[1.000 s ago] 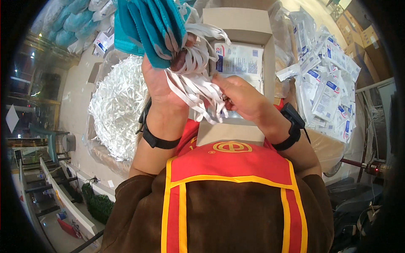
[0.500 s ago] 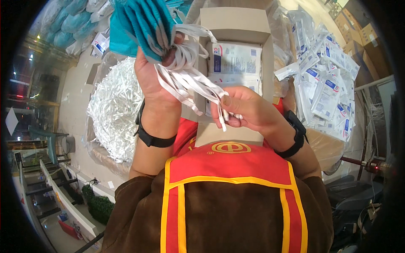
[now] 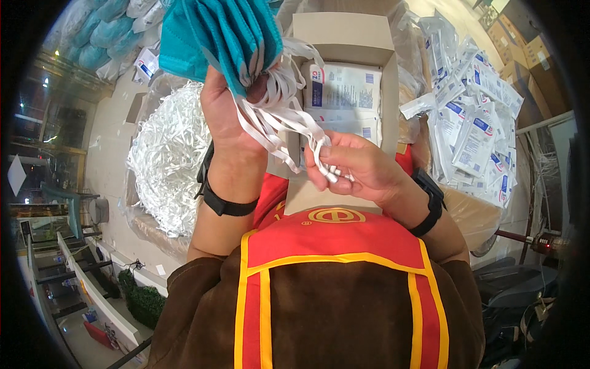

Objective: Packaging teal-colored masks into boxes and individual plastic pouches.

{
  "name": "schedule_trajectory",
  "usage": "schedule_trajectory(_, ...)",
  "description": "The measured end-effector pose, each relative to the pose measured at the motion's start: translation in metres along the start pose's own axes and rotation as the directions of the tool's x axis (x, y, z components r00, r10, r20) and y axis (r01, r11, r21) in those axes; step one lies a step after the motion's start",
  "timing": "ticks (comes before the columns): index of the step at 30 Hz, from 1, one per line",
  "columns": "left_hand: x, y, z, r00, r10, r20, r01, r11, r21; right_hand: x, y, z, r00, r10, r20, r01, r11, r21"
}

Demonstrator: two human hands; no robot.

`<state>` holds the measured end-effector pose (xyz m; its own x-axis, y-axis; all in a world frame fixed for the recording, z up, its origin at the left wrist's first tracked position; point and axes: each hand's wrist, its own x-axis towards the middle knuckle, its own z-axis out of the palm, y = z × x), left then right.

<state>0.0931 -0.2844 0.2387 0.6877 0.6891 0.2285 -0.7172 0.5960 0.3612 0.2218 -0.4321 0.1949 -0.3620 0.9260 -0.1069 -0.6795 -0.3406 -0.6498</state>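
A bunch of teal face masks point(image 3: 221, 37) fans out at the top, left of the middle. My left hand point(image 3: 230, 120) is closed around its near side, its fingers partly hidden by the masks. White straps point(image 3: 276, 132) hang from the bunch and run toward my right hand point(image 3: 362, 166). There, thumb and fingers pinch the strap ends together, with short tips poking out. Behind both hands stands an open cardboard box point(image 3: 343, 31) holding flat white packets point(image 3: 347, 86), partly covered by the straps and my right hand.
A large heap of loose white straps point(image 3: 169, 166) lies in a plastic-lined box at the left. Sealed white and blue packets point(image 3: 473, 132) are piled at the right. Teal-filled bags point(image 3: 101, 37) lie at the far left, and brown cartons point(image 3: 522, 61) at the far right.
The masks and my left hand have shifted slightly right, and the bunch is turned a little. My right hand still pinches the straps; their ends now sit more bent at its fingertips.
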Motion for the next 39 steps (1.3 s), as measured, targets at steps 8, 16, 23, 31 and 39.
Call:
schedule_trajectory(8,-0.005,0.022,-0.01,0.999,0.015,0.049,-0.018,0.997,0.078,-0.018,-0.008,-0.012,0.989,-0.091,-0.118,-0.03,0.655,-0.755)
schedule_trajectory(16,-0.041,0.041,0.013,0.971,0.012,-0.239,0.136,0.796,0.589,-0.055,-0.053,0.001,0.985,-0.167,-0.036,-0.026,0.062,-0.998)
schedule_trajectory(23,-0.048,0.001,0.037,0.733,-0.614,0.294,-0.57,-0.318,0.757,-0.065,-0.082,0.027,0.997,-0.004,-0.08,-0.08,-0.121,-0.989)
schedule_trajectory(31,-0.073,0.029,0.039,0.672,-0.697,0.251,-0.618,-0.341,0.708,-0.112,-0.081,0.06,0.913,0.31,-0.267,-0.269,-0.035,-0.962)
schedule_trajectory(39,-0.079,0.065,0.027,0.771,-0.59,0.239,-0.577,-0.489,0.654,-0.157,-0.083,0.074,0.907,0.26,-0.332,-0.332,-0.046,-0.942)
